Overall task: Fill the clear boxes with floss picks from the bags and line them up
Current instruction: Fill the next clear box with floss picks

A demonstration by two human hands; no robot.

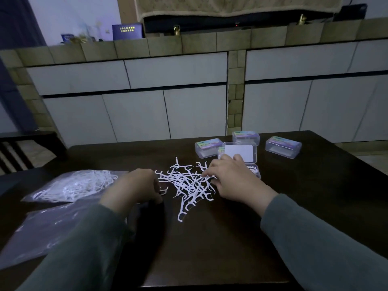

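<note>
- A loose pile of floss picks [186,183] is spread on the dark counter [231,238] at the centre of the frame, with the picks tangled and pointing every way.
- The right hand [231,179] is laid at the pile's right edge with fingers bent down onto the picks; whether any are actually pinched cannot be told.
- The left hand [136,187] is rested at the pile's left edge, fingers curled under and hidden, so its hold cannot be told either.
- An open clear box [241,153] is seen just behind the right hand, its lid raised and a few picks already inside its base.
- Three closed clear boxes [282,146] are stood in the upper right, near the open one.
- A full bag of picks [73,185] is laid at left, with a flatter bag [42,227] below it.
- The step in hand is judged to be gathering picks for the open box.
- A small bunch should be taken, the heads turned one way and the handles squared before being lowered in, so that snagging is avoided.
</note>
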